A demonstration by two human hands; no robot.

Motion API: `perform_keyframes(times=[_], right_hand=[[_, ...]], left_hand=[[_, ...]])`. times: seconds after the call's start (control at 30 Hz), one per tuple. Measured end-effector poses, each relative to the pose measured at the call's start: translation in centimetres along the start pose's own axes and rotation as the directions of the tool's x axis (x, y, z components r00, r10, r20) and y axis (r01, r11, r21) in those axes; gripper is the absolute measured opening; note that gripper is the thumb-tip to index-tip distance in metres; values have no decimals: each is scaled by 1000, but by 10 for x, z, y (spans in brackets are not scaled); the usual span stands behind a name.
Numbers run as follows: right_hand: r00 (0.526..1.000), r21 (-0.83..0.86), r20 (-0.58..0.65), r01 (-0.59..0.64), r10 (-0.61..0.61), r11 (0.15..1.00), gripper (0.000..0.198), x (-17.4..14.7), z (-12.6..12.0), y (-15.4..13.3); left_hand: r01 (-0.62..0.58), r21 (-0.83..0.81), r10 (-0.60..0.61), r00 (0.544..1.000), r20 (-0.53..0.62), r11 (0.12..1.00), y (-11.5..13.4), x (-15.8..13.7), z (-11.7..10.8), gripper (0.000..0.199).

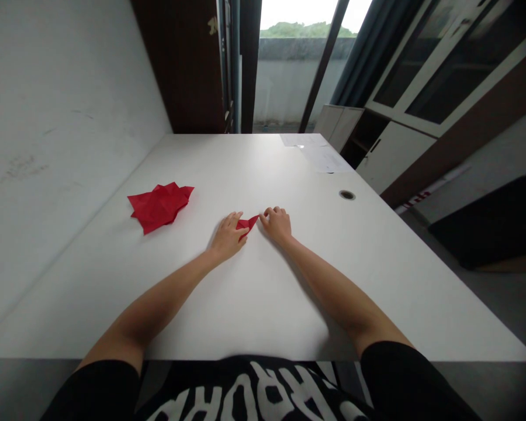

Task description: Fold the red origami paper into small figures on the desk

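A pale, scuffed wall [70, 117] runs along the left hand's side of the room, and a sliding glass door [293, 76] beyond both hands lets in daylight, with a dark curtain [358, 52] and a white cabinet [397, 153] off past the right hand. The smooth, matte white table [249, 310] spreads under both forearms.

The small folded red paper [252, 223] lies between the two hands, just right of the left hand [228, 237] and partly beneath its fingers. Its long axis slants from under the left hand, away and to the right, narrowing to a point at the fingertips of the right hand [277, 224]. The left hand is the nearer, covering the broader end; the right reaches only the tip.

The left hand lies low with its fingers parted, thumb and fingertips resting over the paper. The right hand is curled, fingertips at the point; whether they truly pinch it I cannot tell.

The visible part of the paper is thin, crisp and angular, with a shallow notch in its upper edge. Well to the left of the left hand, a loose stack of red sheets [160, 207] fans into jagged corners. Beyond the right hand sit a round cable hole [347, 195] and flat white papers [326, 159].
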State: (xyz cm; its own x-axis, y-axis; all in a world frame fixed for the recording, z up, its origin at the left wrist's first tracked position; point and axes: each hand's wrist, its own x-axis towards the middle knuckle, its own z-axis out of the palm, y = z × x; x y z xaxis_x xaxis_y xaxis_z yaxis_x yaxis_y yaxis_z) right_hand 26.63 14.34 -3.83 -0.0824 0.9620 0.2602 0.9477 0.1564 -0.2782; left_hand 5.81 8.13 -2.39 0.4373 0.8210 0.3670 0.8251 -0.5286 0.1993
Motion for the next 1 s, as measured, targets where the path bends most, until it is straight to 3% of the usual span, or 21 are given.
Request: perform_keyframes(times=[0.3, 0.53, 0.73, 0.87, 1.0], right_hand=[[989, 23, 47, 140, -141, 990, 30, -2, 3, -2], [999, 23, 52, 11, -12, 1000, 22, 9, 3, 15], [1000, 71, 22, -16, 14, 997, 33, 6, -1, 14], [998, 171, 63, -34, 24, 985, 37, 0, -5, 3], [997, 419, 76, -30, -2, 908, 39, -7, -9, -7]], left_hand=[[-14, -57, 20, 995, 94, 998, -8, 0, 8, 33], [-30, -80, 36, 997, 73, 996, -10, 1, 4, 36], [24, -87, -17, 996, 84, 996, -12, 2, 2, 45], [17, -66, -11, 996, 92, 998, -10, 3, 2, 44], [81, -112, -76, 996, 53, 990, -15, 4, 3, 39]])
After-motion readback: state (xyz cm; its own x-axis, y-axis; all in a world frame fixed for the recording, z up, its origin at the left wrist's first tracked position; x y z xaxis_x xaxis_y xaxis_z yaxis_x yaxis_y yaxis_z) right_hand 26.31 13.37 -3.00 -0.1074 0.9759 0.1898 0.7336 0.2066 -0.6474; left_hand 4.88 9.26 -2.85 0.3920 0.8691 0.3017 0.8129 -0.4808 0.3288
